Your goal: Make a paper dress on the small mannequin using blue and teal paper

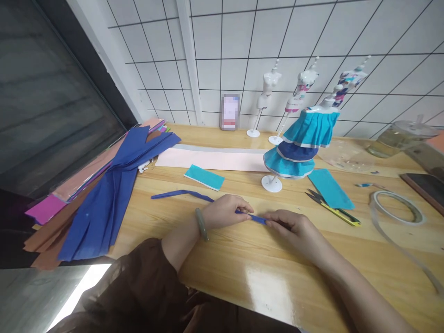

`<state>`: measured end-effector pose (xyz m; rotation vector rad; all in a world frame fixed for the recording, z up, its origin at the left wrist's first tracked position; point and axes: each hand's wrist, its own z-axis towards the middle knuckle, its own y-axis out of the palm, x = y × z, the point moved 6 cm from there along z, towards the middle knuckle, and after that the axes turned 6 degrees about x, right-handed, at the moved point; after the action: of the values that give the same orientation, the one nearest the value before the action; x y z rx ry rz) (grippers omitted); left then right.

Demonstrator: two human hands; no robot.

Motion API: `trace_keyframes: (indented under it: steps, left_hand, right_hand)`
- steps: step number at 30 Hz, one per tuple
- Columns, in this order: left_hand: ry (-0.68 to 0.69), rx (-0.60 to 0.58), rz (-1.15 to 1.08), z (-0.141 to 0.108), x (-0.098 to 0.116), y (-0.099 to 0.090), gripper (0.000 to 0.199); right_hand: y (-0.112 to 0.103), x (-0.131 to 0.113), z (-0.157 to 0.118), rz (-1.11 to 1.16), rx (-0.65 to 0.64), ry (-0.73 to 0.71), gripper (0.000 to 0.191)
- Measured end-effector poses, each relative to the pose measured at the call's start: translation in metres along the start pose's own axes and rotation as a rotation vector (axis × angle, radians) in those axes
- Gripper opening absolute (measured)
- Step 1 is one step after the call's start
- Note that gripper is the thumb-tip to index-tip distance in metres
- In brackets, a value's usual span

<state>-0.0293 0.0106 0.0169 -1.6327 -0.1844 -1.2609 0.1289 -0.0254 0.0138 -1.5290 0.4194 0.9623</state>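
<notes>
A narrow blue strip (258, 219) is stretched between my two hands, just above the wooden table. My left hand (227, 211), with a bangle at its wrist, pinches the strip between thumb and fingers. Close by on the right, my right hand (289, 226) pinches the strip's other end. Past my left hand, the strip's loose tail (180, 192) trails leftward across the wood. Behind the hands lies a folded turquoise piece (204, 177) with a white edge. A small dress form (271, 183) wearing a tiered turquoise and blue skirt (298, 150) stands beyond my right hand.
Blue sheets (100, 208) are heaped at the left. A pale pink strip (211, 158) lies before the phone (230, 112). On the right are scissors (333, 210), a turquoise sheet (331, 188), a tape roll (398, 207) and a lidded jug (398, 138). Other dress forms (268, 90) stand along the wall.
</notes>
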Motion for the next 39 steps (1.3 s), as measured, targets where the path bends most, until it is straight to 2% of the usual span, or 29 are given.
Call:
trace_keyframes:
  steps: [5,11,16,22,26,31,39]
  left_hand:
    - [-0.083,-0.054,-0.058,0.0,-0.005,-0.002,0.023]
    - [-0.108,-0.071,-0.124,-0.002,-0.009,-0.007,0.025]
    - [-0.156,-0.104,-0.199,-0.004,-0.013,-0.009,0.031]
    - [-0.241,-0.119,-0.24,-0.008,-0.019,-0.013,0.028]
    - [-0.242,-0.11,-0.209,-0.009,-0.02,-0.016,0.03]
    - [-0.246,-0.159,-0.223,-0.011,-0.019,-0.017,0.041]
    - [-0.298,-0.176,-0.275,-0.011,-0.026,-0.012,0.028]
  right_hand:
    - [-0.003,0.003,0.0,0.029,-0.01,0.06,0.026]
    - [0.001,0.014,-0.006,0.153,-0.065,0.216,0.032]
    - [0.0,0.017,-0.006,0.292,-0.031,0.303,0.034]
    - [-0.001,0.018,-0.007,0.389,-0.033,0.386,0.035]
    - [0.0,0.018,-0.008,0.393,-0.045,0.399,0.037]
    - [-0.001,0.019,-0.008,0.395,-0.033,0.387,0.035]
    - [-0.002,0.016,-0.007,0.38,-0.044,0.376,0.039]
